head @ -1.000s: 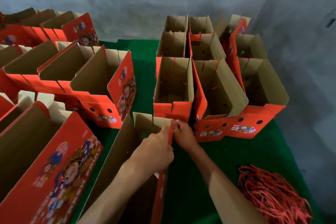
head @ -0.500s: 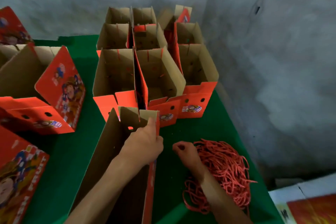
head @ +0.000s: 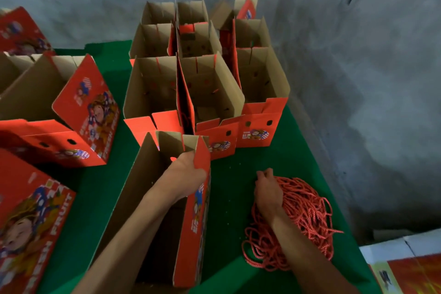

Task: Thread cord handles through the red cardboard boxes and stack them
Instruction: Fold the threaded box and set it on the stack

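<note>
Far left you've got a bunch of red fruit boxes [head: 78, 112] lying tipped with their open ends up, handle holes showing on the flaps. I can't spot any cord in those, so my guess is they're the to-do pile.

Next over, your left hand [head: 185, 175] has its fingers curled round the top edge of the open box [head: 191, 222] right in front of you, thumb on the red outside and the rest reaching inside. There's a hole just beside your fingers, and no cord through it that I can see.

Behind that box sits the tight block of upright boxes [head: 210, 88] on the green table [head: 238, 186]. Looks like the finished stack, with little red bits at some holes, though it's too small to be sure.

On the right, your right hand [head: 267, 192] rests on the pile of red cords [head: 303, 217], fingers curled at its far edge. Can't tell if you've actually pinched one out.

So: one box in hand, cord fetch underway, plenty left.
</note>
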Demonstrator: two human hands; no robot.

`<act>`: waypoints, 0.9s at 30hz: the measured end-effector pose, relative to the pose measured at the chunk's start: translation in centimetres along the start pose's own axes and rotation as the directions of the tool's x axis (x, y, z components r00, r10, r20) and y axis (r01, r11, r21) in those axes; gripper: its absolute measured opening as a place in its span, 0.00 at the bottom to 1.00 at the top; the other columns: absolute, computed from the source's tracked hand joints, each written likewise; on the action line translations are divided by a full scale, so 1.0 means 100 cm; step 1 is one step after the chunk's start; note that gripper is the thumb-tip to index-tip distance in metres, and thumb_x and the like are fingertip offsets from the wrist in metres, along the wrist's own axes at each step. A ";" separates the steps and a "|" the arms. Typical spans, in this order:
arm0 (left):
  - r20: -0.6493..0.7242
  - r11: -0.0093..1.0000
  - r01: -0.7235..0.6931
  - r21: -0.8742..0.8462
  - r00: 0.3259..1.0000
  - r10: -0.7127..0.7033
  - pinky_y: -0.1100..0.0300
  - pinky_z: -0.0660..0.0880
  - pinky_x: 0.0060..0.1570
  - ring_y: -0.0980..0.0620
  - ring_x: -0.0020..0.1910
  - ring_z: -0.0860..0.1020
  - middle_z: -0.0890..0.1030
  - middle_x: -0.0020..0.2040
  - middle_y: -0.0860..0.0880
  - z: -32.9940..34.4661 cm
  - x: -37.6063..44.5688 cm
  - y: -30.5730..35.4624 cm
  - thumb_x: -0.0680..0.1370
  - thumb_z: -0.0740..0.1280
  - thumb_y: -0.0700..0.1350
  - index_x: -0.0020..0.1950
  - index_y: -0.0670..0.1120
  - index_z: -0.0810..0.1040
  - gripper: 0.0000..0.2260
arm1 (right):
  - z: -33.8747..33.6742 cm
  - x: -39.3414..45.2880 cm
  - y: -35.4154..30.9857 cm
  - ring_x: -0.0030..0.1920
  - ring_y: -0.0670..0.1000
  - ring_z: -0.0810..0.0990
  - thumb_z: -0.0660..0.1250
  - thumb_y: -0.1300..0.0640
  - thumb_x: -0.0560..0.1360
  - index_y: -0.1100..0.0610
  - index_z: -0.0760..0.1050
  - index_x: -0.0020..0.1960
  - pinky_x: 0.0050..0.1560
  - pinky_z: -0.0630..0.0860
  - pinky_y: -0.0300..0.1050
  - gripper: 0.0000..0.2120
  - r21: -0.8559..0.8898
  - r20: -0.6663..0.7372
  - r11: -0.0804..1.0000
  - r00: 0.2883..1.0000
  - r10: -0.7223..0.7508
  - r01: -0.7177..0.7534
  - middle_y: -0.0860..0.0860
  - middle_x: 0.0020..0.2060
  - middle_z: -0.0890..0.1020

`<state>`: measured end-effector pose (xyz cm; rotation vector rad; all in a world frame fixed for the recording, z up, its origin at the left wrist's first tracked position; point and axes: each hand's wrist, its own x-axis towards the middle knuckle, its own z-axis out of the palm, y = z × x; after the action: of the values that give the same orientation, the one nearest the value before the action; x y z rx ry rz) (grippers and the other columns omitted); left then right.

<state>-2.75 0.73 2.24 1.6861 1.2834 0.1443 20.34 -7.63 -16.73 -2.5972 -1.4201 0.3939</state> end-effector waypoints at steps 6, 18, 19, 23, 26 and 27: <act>-0.058 0.998 0.041 -0.043 0.997 -0.044 0.63 0.79 0.29 0.52 0.37 0.85 0.85 0.36 0.52 0.000 0.000 -0.004 0.76 0.67 0.39 0.44 0.51 0.79 0.06 | -0.003 0.016 0.008 0.54 0.57 0.83 0.60 0.60 0.83 0.57 0.79 0.59 0.49 0.82 0.52 0.11 -0.261 0.097 0.958 0.990 -0.100 0.122 0.54 0.59 0.77; -0.012 0.995 0.076 -0.059 0.997 -0.077 0.60 0.81 0.34 0.52 0.40 0.87 0.86 0.45 0.50 -0.007 -0.006 -0.011 0.77 0.69 0.40 0.51 0.54 0.78 0.08 | -0.023 -0.035 -0.043 0.45 0.48 0.79 0.72 0.56 0.80 0.55 0.85 0.57 0.46 0.78 0.47 0.07 0.335 -0.406 0.853 0.878 -0.253 0.401 0.48 0.47 0.86; -0.019 0.996 0.076 -0.054 0.997 -0.077 0.61 0.81 0.34 0.52 0.40 0.86 0.86 0.45 0.50 -0.007 -0.006 -0.012 0.77 0.69 0.40 0.50 0.54 0.78 0.09 | -0.025 -0.046 -0.054 0.44 0.47 0.78 0.72 0.56 0.79 0.54 0.85 0.56 0.45 0.77 0.45 0.07 0.418 -0.416 0.807 0.878 -0.239 0.418 0.47 0.46 0.86; -0.016 0.994 0.104 -0.046 0.994 -0.105 0.60 0.79 0.35 0.51 0.43 0.86 0.85 0.47 0.50 -0.011 -0.007 -0.016 0.77 0.69 0.40 0.50 0.57 0.77 0.10 | -0.027 -0.073 -0.082 0.44 0.44 0.79 0.72 0.49 0.79 0.51 0.85 0.50 0.45 0.75 0.37 0.07 0.732 -0.255 0.603 0.949 -0.187 0.316 0.44 0.44 0.83; -0.003 0.990 0.132 -0.049 0.991 -0.132 0.58 0.80 0.36 0.51 0.43 0.86 0.86 0.45 0.52 -0.015 -0.006 -0.021 0.78 0.69 0.42 0.51 0.58 0.76 0.10 | -0.022 -0.083 -0.084 0.41 0.42 0.79 0.72 0.47 0.79 0.50 0.83 0.47 0.42 0.75 0.36 0.07 0.849 -0.110 0.501 0.984 -0.139 0.166 0.45 0.40 0.82; 0.001 0.989 0.139 -0.055 0.990 -0.140 0.58 0.81 0.36 0.51 0.43 0.86 0.86 0.44 0.52 -0.016 -0.006 -0.023 0.78 0.69 0.42 0.51 0.57 0.76 0.09 | -0.020 -0.086 -0.084 0.40 0.41 0.79 0.72 0.45 0.79 0.49 0.81 0.47 0.42 0.77 0.39 0.08 0.877 -0.057 0.467 0.990 -0.127 0.111 0.45 0.40 0.83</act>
<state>-5.48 1.15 1.63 1.5446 1.3824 0.0974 9.81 -10.35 -11.33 -1.6073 -0.9604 0.8573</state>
